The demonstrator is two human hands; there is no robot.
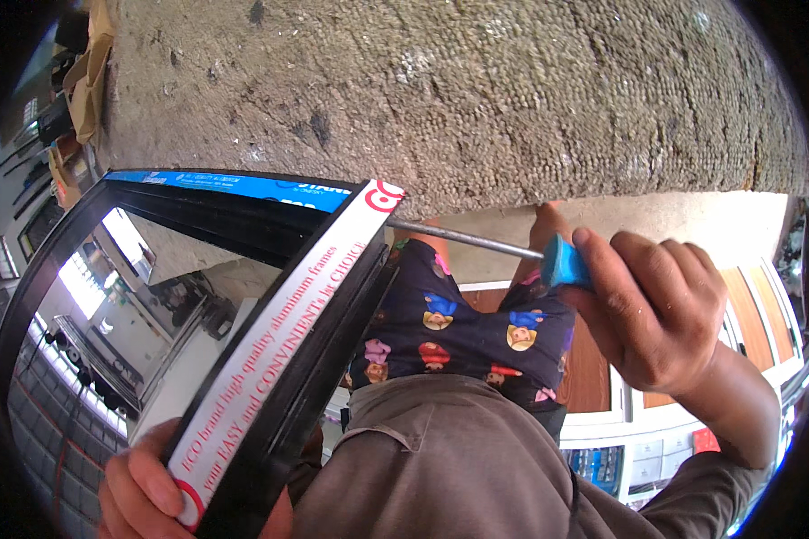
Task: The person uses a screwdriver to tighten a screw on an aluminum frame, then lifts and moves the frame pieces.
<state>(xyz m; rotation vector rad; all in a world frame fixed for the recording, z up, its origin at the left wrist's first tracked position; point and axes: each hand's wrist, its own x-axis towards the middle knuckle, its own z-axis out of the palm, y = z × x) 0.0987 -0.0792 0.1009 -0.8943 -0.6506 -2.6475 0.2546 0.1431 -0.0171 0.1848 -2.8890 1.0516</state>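
Observation:
A black aluminum frame (310, 359) stands tilted at the left, its far corner resting by the carpeted surface. White tape with red print (274, 346) runs along its near side, and blue tape (243, 186) along its top side. My left hand (144, 481) is wrapped round the lower end of the near side. In my right hand (656, 305) is a screwdriver with a blue handle (564, 261), held level. Its long metal shaft (467, 237) points left, and its tip meets the frame's corner; the exact contact point is hidden behind the frame's edge.
A worn grey-brown carpet (476, 99) covers the work surface ahead of me. Cardboard (88, 81) stands at the far left. Below on the right is a white cabinet with wood-coloured panels (589, 350). Shelves with small boxes (661, 458) lie at the lower right.

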